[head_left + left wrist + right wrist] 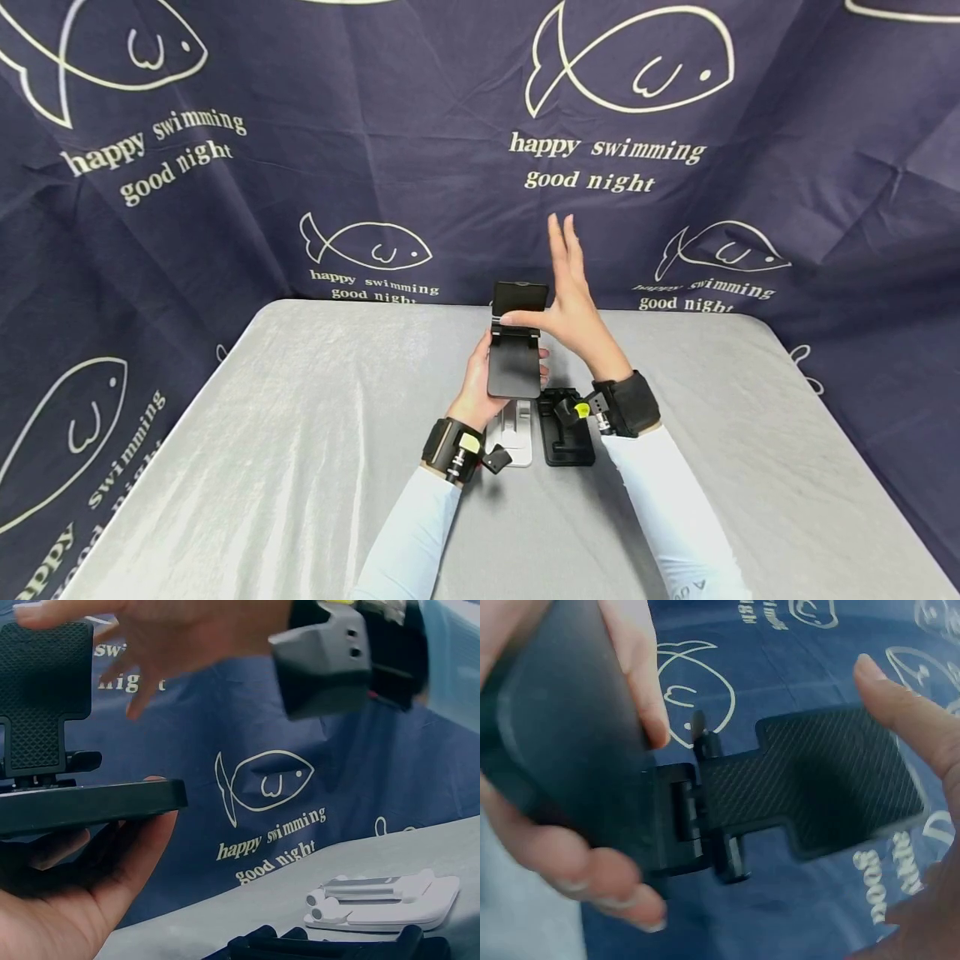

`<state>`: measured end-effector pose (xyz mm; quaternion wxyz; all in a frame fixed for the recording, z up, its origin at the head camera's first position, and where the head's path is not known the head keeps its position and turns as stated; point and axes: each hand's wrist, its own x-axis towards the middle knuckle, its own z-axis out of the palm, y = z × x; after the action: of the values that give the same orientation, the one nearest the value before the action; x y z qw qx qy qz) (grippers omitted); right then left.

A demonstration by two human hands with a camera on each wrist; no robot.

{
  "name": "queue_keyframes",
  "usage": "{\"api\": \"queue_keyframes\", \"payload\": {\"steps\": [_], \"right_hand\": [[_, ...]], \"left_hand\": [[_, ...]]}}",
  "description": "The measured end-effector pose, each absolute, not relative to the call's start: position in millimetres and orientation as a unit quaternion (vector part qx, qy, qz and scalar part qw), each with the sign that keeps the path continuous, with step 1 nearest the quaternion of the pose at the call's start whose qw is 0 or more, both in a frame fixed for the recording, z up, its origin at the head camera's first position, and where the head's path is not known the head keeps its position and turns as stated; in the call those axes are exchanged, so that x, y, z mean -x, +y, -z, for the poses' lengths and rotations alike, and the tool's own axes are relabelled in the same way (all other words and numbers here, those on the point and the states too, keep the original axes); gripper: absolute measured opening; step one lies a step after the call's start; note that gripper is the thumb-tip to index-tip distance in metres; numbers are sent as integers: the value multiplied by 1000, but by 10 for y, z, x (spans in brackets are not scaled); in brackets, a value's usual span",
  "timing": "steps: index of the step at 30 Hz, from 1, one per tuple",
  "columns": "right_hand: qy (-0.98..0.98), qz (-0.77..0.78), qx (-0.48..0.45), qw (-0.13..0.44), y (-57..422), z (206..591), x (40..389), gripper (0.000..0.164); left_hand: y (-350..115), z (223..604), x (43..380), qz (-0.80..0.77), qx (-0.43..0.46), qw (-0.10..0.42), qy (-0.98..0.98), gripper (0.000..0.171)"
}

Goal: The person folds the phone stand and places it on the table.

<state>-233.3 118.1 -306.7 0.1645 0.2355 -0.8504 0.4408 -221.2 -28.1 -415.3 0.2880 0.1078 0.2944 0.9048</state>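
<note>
My left hand (476, 387) grips the base of a black folding phone stand (514, 367) and holds it up above the table. In the left wrist view the stand's textured back plate (49, 697) rises upright from the base. My right hand (577, 317) is beside it with fingers straight and thumb spread. The right thumb reaches over the plate; in the right wrist view it lies by the plate's outer edge (832, 780), and whether it touches cannot be told. The base (577, 735) rests across my left palm, fingers curled about its sides.
A white folded phone stand (517, 442) lies on the grey cloth-covered table (337, 467) under my left hand. To its right lies another black folded stand (567, 437), partly hidden by the right wrist camera. A dark blue curtain (450, 167) with fish drawings hangs behind the table.
</note>
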Motion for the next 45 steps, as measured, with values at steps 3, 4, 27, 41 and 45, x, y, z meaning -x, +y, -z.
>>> {"api": "queue_keyframes", "payload": {"steps": [3, 4, 27, 41, 45], "right_hand": [[-873, -376, -253, 179, 1152, 3119, 2434, 127], [-879, -362, -259, 174, 1138, 3108, 2429, 124], [-881, -313, -308, 176, 1094, 3171, 2315, 43], [-856, -274, -338, 278, 1010, 3381, 2189, 42], [-848, -261, -346, 306, 993, 3476, 2158, 43]], "left_hand": [[-288, 4142, 2191, -905, -99, 281, 303, 60], [-288, 4144, 2188, -905, -98, 279, 305, 59], [-302, 4160, 2192, -906, -107, 278, 302, 59], [-357, 4127, 2198, -910, -54, 252, 325, 57], [-352, 4127, 2210, -918, -6, 234, 321, 51]]}}
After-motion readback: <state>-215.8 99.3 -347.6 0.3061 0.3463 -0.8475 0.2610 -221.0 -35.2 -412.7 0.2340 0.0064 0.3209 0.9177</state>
